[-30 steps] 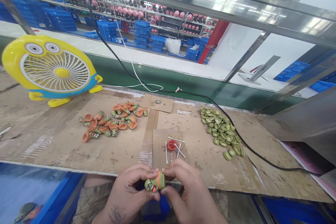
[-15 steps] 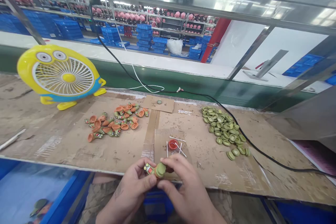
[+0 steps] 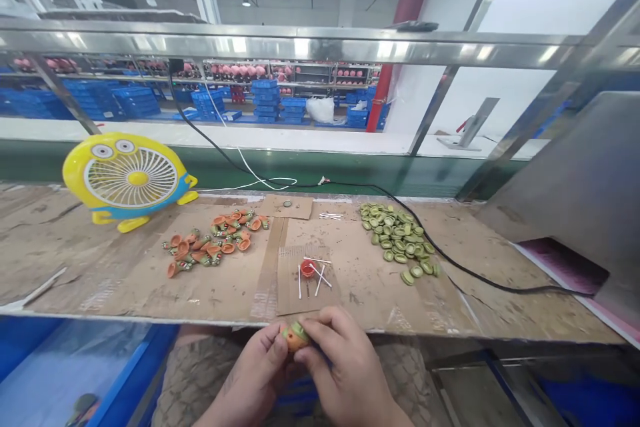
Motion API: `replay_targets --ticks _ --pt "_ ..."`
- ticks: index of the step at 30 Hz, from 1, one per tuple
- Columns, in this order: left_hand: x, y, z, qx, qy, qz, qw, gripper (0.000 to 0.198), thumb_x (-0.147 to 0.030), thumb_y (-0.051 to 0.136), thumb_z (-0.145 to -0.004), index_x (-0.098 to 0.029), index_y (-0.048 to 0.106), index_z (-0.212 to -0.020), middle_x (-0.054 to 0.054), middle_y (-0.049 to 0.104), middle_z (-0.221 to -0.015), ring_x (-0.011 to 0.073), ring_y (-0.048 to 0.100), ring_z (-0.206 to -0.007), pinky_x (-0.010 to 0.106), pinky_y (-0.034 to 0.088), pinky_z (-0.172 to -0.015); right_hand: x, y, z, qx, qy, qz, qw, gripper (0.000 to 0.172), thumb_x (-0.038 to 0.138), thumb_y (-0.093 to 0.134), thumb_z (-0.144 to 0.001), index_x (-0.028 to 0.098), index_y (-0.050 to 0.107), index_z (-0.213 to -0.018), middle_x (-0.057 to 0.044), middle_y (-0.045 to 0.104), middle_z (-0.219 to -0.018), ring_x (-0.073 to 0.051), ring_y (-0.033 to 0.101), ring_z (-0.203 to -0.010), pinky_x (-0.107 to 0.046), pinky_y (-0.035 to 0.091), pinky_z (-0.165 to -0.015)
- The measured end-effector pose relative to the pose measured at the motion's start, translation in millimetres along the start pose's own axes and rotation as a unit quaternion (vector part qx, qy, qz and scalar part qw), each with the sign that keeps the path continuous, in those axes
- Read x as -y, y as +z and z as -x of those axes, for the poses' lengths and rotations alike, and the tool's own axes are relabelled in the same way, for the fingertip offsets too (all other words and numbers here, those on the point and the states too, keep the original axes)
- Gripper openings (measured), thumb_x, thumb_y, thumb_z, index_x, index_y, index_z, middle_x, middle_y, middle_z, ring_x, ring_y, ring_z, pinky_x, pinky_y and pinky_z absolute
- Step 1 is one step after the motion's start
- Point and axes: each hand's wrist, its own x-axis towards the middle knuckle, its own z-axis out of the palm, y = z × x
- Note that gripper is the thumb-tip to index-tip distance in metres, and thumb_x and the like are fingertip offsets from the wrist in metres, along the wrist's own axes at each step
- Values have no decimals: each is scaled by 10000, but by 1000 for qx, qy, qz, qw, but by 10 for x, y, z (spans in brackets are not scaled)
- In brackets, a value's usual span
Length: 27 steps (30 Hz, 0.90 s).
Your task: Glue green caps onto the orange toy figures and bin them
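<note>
Over my lap, just below the table's front edge, my left hand [image 3: 257,368] and my right hand [image 3: 343,361] both grip a small green-and-orange figurine [image 3: 293,341]. Thumb and fingers of each hand pinch it from either side, partly covering it. Its orange side faces up, with green at the top. Beyond my hands, a small red cup [image 3: 309,269] stands on a cardboard piece among several cotton swabs [image 3: 320,280]. Similar orange-and-green pieces [image 3: 233,230] lie in a pile to the left. Small green oval pieces [image 3: 400,233] are heaped on the right.
A yellow fan [image 3: 137,178] stands at the back left. A black cable [image 3: 480,285] runs along the back and right of the cardboard-covered table [image 3: 225,293]. On the right sits a metal housing [image 3: 560,193]. A blue bin [image 3: 125,373] is below left.
The view has tilted up and shifted. The figurine has been turned, so its orange side now shows instead of its painted front. Both hands keep hold of it.
</note>
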Motion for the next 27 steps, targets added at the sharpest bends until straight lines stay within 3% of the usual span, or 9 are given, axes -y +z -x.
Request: replay_targets --ticks 5,9,13,17,20,23,27 --pt "35 38 224 36 36 -110 993 440 -582 698 -890 -150 633 -845 11 518 -766 142 477 -727 257 447 -686 247 -11 225 -72 -46 9 996 280 109 566 -931 149 674 -1187 -71 609 -821 -187 582 -716 -311 515 -616" --pt "39 81 394 48 79 -193 977 500 -644 628 -906 -157 617 -793 20 520 -748 160 478 -722 267 444 -679 383 6 387 -119 -84 34 989 335 83 557 -932 160 622 -1252 -58 583 -798 -182 550 -687 -297 486 -568" --pt "-28 164 562 39 121 -301 945 528 -676 608 -898 -164 694 -804 49 590 -792 189 517 -767 269 462 -716 456 -18 530 -86 -87 38 992 417 84 540 -943 171 584 -1348 -86 619 -910 -202 597 -790 -328 549 -659" --pt "2 127 751 46 123 -308 942 548 -713 583 -887 -198 766 -919 72 669 -848 224 569 -794 291 495 -732 549 -41 664 -49 -64 -9 997 337 193 561 -986 220 600 -1320 -94 622 -1038 -210 629 -906 -333 581 -778" --pt "135 2 847 27 114 -312 943 612 -730 544 -898 -217 771 -1142 111 729 -1064 299 624 -1047 362 509 -945 620 -34 701 -58 -59 -35 996 268 340 546 -1034 245 616 -1274 -73 606 -998 -192 632 -865 -307 579 -751" --pt "217 -55 851 49 102 -316 942 656 -718 456 -948 -228 716 -1297 128 706 -1233 325 592 -1204 412 449 -1076 620 -20 655 -67 -74 -41 994 325 463 533 -1038 259 627 -1273 -71 620 -983 -186 650 -854 -294 587 -736" --pt "119 39 766 112 113 -311 937 652 -685 364 -993 -192 753 -1170 128 709 -1085 292 626 -1041 394 481 -997 448 -2 634 -38 -80 -41 995 368 470 592 -1008 292 618 -1329 -90 712 -1083 -219 718 -953 -318 622 -821"
